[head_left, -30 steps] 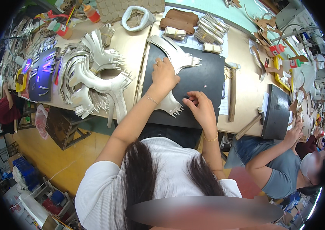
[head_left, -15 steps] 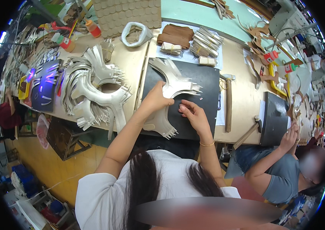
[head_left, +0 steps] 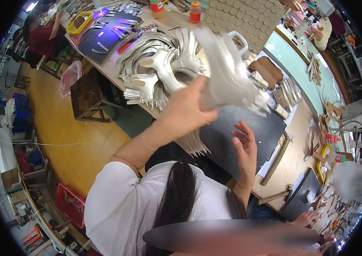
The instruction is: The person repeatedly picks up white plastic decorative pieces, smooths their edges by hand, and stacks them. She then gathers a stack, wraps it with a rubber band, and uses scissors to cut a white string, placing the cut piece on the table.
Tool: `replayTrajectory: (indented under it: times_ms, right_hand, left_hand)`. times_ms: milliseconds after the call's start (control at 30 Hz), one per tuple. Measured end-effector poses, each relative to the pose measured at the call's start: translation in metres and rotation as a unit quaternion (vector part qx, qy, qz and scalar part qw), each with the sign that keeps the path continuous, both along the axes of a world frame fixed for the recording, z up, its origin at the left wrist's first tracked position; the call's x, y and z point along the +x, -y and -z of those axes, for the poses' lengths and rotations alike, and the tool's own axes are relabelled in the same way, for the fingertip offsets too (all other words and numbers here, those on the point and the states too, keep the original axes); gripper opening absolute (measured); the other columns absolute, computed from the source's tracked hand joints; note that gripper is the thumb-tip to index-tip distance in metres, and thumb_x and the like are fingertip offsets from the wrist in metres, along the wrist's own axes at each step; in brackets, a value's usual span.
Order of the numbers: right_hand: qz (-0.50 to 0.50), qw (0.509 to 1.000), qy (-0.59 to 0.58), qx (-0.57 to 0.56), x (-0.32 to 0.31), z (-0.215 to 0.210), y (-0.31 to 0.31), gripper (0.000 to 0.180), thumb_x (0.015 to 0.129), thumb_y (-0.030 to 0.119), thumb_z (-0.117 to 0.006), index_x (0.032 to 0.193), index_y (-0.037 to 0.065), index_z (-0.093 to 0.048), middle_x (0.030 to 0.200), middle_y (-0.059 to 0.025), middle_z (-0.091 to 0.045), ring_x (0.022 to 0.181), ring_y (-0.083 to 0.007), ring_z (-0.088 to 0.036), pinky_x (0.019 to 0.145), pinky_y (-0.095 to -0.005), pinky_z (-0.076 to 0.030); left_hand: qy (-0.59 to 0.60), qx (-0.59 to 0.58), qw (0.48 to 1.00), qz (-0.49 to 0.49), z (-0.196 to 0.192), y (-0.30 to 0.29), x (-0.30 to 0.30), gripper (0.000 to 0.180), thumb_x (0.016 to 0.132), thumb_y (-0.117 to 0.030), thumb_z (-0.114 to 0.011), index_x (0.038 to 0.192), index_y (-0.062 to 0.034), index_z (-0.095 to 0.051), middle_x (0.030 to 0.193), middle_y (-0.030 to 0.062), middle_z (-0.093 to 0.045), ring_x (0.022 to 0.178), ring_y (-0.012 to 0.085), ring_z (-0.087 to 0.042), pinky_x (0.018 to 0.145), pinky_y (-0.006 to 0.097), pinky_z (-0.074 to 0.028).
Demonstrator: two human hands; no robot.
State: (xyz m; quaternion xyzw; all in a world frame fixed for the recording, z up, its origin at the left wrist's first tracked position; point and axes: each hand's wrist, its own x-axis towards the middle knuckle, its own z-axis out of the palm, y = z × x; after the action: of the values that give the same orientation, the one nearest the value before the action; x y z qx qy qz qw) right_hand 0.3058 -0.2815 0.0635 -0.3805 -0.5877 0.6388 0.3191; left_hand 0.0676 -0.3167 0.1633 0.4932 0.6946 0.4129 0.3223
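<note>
My left hand (head_left: 185, 109) grips a silvery, leather-like cut piece (head_left: 225, 70) with curved arms and fringed strip ends. The piece is lifted and smeared by motion; one fringed end (head_left: 194, 144) hangs below my wrist. Beyond that hand, to the left, lies a thick heap of similar silver pieces (head_left: 157, 64). My right hand (head_left: 246, 147) is over the black board (head_left: 257, 123), fingers spread and curved, holding nothing. Part of the board is hidden behind the raised piece and my hands.
Right of the board lie a hammer (head_left: 277, 160), brown leather stacks (head_left: 268, 70) and banded bundles (head_left: 289, 94). A dark stool (head_left: 89, 89) stands on the floor at left. Another board (head_left: 108, 34) holds small strips. A co-worker's hands (head_left: 306, 217) are at lower right.
My left hand has raised the silver piece off the board and away from my right hand. My right hand's fingers have spread. The view has turned left.
</note>
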Motion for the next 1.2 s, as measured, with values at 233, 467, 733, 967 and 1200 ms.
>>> replayTrajectory:
  times_ms: [233,467,733,967,1200]
  right_hand:
    - [-0.006,1.0,-0.003,0.0,-0.032,-0.008,0.0,0.032,0.089,0.013,-0.065,0.119,0.003,-0.06,0.114,-0.007,-0.06,0.097,-0.0154,-0.061,0.085,-0.0273,-0.048]
    - [-0.18,0.929,0.097,0.307,-0.119,-0.045,-0.017,0.049,0.084,0.023,-0.069,0.124,0.0,-0.053,0.11,-0.015,-0.061,0.1,-0.0275,-0.06,0.086,-0.0348,-0.048]
    - [-0.301,0.906,0.166,0.247,-0.19,-0.023,-0.048,0.029,0.084,0.021,-0.066,0.1,0.001,-0.053,0.078,-0.0194,-0.061,0.074,-0.0357,-0.06,0.067,-0.0415,-0.047]
    - [-0.284,0.878,0.161,0.349,-0.214,0.03,-0.072,0.04,0.084,0.024,-0.067,0.111,-0.001,-0.05,0.094,-0.0192,-0.052,0.087,-0.0364,-0.052,0.079,-0.0406,-0.044]
    - [-0.213,0.876,0.201,0.384,-0.224,0.046,-0.065,0.073,0.077,0.042,-0.072,0.116,-0.012,-0.045,0.111,-0.0297,-0.054,0.1,-0.0421,-0.056,0.085,-0.0437,-0.046]
  left_hand:
    - [0.189,0.118,0.964,-0.147,0.003,0.014,-0.065,0.051,0.075,0.0,-0.073,0.117,0.0026,-0.044,0.097,0.0081,-0.061,0.07,0.0102,-0.058,0.056,0.024,-0.048]
    - [0.261,0.206,0.922,-0.2,0.049,0.012,-0.055,0.053,0.075,0.001,-0.075,0.114,0.0016,-0.039,0.108,0.0118,-0.058,0.089,0.0133,-0.059,0.072,0.024,-0.051]
    - [0.334,0.252,0.889,-0.183,0.086,0.015,-0.056,0.073,0.079,-0.012,-0.078,0.13,0.0063,-0.028,0.126,0.0163,-0.046,0.112,0.0175,-0.049,0.096,0.03,-0.042]
    - [0.519,-0.014,0.82,-0.24,0.104,0.035,-0.076,0.084,0.094,-0.031,-0.059,0.148,0.004,-0.004,0.146,0.0188,-0.027,0.134,0.0246,-0.028,0.111,0.039,-0.023]
    - [0.555,0.012,0.801,-0.223,0.141,0.018,-0.088,0.045,0.098,-0.028,-0.053,0.132,-0.0036,-0.038,0.112,0.0083,-0.052,0.104,0.0182,-0.05,0.091,0.036,-0.04]
